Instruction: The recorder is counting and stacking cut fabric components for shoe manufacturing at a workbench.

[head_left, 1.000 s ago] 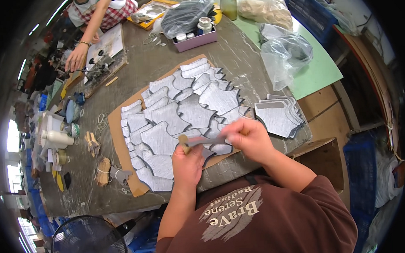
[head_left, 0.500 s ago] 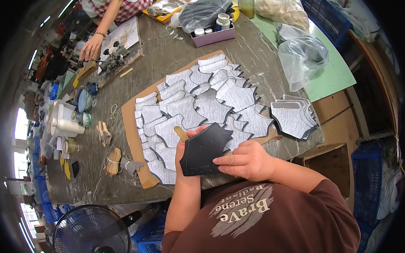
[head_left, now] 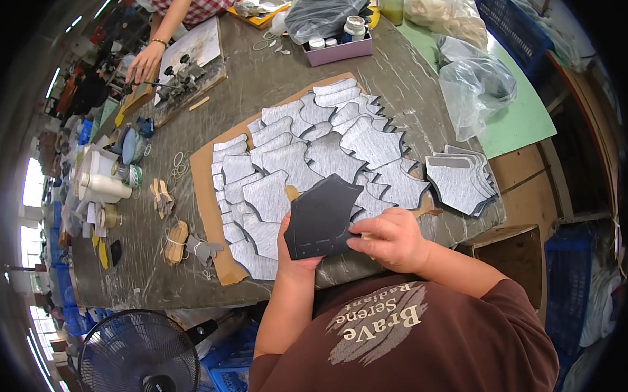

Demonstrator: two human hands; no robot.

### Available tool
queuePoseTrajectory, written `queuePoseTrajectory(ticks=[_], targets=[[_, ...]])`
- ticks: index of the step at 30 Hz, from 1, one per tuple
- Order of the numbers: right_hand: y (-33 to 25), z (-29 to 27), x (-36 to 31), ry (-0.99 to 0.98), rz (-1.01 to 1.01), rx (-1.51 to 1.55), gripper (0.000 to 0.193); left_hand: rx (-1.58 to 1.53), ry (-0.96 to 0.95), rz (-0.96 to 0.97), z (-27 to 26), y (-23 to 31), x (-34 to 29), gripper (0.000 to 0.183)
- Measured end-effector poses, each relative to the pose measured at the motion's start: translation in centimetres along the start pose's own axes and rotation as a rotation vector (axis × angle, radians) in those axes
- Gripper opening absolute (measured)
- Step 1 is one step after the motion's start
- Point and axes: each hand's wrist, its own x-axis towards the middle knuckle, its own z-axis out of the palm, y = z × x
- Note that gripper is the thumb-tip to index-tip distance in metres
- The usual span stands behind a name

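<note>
My left hand [head_left: 288,247] holds a flat black panel, likely leather [head_left: 323,218], from beneath and along its left side. The panel has angled corners, a notched edge and faint pale marks. My right hand [head_left: 393,240] has its thumb and forefinger together at the panel's lower right edge; its other fingers are curled. A small yellowish tip [head_left: 291,192] sticks up behind the panel; what it is I cannot make out. Beneath and beyond lie overlapping grey-faced cut pieces [head_left: 285,162] with dark edges, on a brown cardboard sheet [head_left: 205,200].
A neat stack of similar pieces [head_left: 459,180] lies at the right table edge. Bundled templates [head_left: 176,242] are on the left. Farther back are a purple box of jars [head_left: 340,51], plastic bags and another person's hand [head_left: 143,62] by a metal fixture. A fan [head_left: 138,357] stands lower left.
The black panel has risen slightly and turned in my left hand. My right hand has moved a little right and up, its fingers now more curled at the edge.
</note>
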Motion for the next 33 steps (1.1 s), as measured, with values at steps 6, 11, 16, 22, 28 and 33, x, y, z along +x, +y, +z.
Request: queuePoseTrajectory(ticks=[6,11,16,22,28,33], targets=[[0.6,0.4,-0.8,0.047,0.054,-0.115,0.024,0.001,-0.091,-0.120,-2.2,0.6,-2.2,0.051],[0.6,1.0,-1.5,-0.064,-0.006,-0.132,0.023,0.445,0.045,0.053,-1.9,0.7,-3.8,0.019],[0.4,1.7,-1.5,-0.068,-0.030,-0.119,0.022,0.398,0.075,0.048,-1.2,0.9,-4.3,0.023],[0.1,1.4,-1.7,-0.075,-0.017,-0.134,0.021,0.436,0.130,0.049,-1.4,0.4,-4.0,0.021],[0.9,-2.6,-0.5,0.067,0.104,-0.130,0.021,0.532,0.043,0.123,-1.8,0.0,-4.3,0.026],[2.2,-10.2,0.2,0.289,0.833,-0.082,0.015,0.366,0.020,0.112,-1.9,0.7,-3.9,0.040]])
